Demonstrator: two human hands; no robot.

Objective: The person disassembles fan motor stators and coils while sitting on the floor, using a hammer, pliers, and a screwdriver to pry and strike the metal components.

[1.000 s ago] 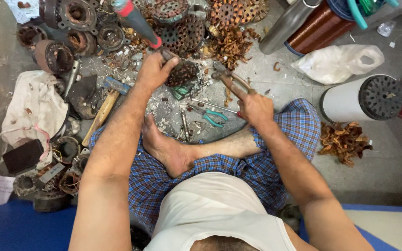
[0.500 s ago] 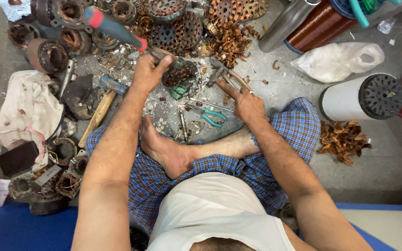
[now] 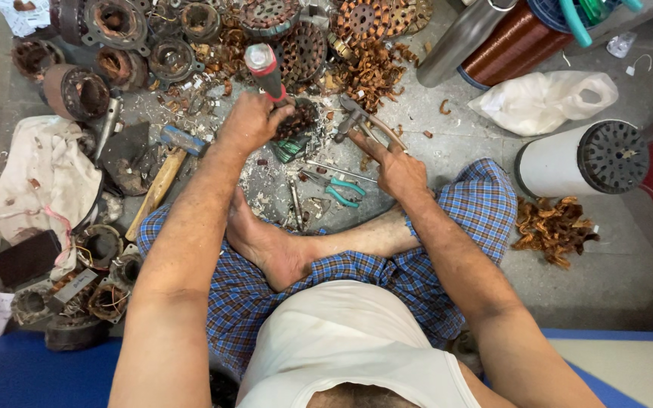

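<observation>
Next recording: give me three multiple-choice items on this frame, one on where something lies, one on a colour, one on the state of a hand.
1. Where does the wooden-handled hammer lie?
A. on the person's left, beside the knee
B. inside the white plastic bag
C. on top of the white cylinder

2. What colour are the handles of the small pliers on the floor between the hands?
A. yellow
B. teal
C. black

3. What is the left hand doing?
A. resting open on the floor
B. closed around a red-handled tool
C. holding the foot

Answers: 1 A, the hammer lies on the floor left of the checked shorts. 2 B, both handles show teal against the grey floor. 3 B, the fingers wrap the tool's shaft, its red grip sticking up above the fist.
</observation>
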